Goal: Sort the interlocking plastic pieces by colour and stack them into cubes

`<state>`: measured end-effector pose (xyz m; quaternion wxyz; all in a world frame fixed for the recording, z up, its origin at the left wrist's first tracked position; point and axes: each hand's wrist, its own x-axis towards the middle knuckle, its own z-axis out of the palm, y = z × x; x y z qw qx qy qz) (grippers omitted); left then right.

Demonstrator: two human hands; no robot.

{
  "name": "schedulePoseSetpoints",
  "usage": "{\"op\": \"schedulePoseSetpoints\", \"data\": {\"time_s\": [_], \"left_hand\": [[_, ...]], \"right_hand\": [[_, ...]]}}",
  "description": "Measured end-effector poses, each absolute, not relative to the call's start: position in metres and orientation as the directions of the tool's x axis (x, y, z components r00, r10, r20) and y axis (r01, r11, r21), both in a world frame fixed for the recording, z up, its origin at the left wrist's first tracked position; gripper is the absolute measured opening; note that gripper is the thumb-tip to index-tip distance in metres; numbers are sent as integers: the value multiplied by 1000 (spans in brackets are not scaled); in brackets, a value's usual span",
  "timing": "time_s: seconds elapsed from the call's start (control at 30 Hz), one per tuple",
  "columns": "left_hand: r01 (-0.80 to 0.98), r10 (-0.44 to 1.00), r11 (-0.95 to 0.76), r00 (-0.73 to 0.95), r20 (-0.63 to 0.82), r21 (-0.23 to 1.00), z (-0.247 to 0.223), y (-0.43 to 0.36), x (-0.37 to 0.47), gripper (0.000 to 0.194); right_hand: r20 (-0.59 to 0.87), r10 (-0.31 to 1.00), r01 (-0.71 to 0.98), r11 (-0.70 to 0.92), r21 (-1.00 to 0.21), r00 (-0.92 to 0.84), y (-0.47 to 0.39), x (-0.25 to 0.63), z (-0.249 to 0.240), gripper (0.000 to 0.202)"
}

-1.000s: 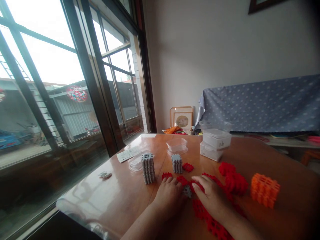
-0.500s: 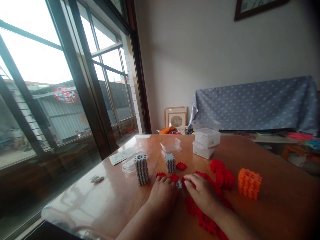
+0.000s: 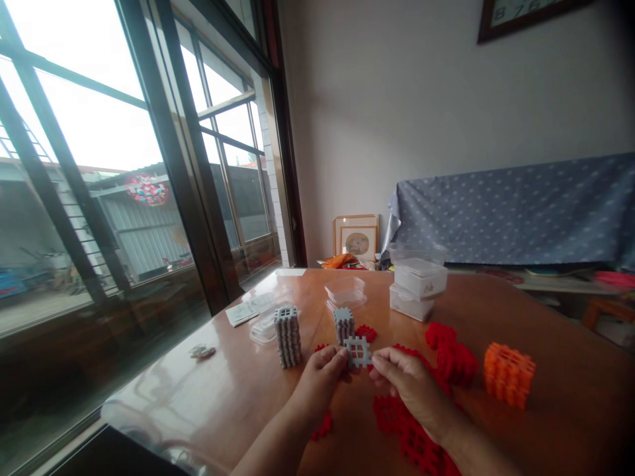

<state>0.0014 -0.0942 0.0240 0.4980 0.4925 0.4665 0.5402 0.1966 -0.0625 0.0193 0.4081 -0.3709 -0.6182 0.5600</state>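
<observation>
Between my two hands a grey window-shaped building piece (image 3: 358, 352), with notched edges and square openings, is held up facing me. My left hand (image 3: 325, 370) pinches its left edge between thumb and fingers. On its other side, my right hand (image 3: 401, 370) is closed with its fingertips at the right edge. Just behind stands a short stack of grey pieces (image 3: 344, 325), partly covered by the held one. A taller grey stack (image 3: 288, 337) rises to the left of my left hand. Red notched pieces (image 3: 417, 439) lie under and around my right hand.
A stack of orange pieces (image 3: 509, 375) stands at the right, near a heap of red pieces (image 3: 456, 360). Farther back are white lidded boxes (image 3: 411, 301) and a clear plastic tray (image 3: 346, 291). Small grey bits (image 3: 202, 352) and a paper sheet (image 3: 247, 311) lie on the left.
The grey window piece has come up off the table and is now gripped between both hands. My hands have closed on it from either side. The view has swung slightly left.
</observation>
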Motion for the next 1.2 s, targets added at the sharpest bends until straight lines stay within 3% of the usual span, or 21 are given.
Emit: {"op": "schedulePoseSetpoints", "data": {"time_s": [0.33,0.53,0.77,1.03,1.2], "left_hand": [[-28,986,-131,104,133,991,23,-105,3,42],[347,941,-334,170,291,876,43,-119,-15,60],[621,902,-421,360,236,661,75,-132,-21,44],[681,883,-469,368,291,563,70,-142,-31,50],[706,892,-435,253,375,559,76,-145,-58,43]], "right_hand": [[41,925,-150,-17,-989,-377,-55,203,10,27],[11,906,-96,-33,-995,-422,-58,205,13,24],[20,878,-53,-6,-999,-479,-63,204,18,25],[-14,808,-76,-72,-995,-589,-71,201,19,38],[-40,845,-37,-70,-997,-534,-68,204,13,49]]}}
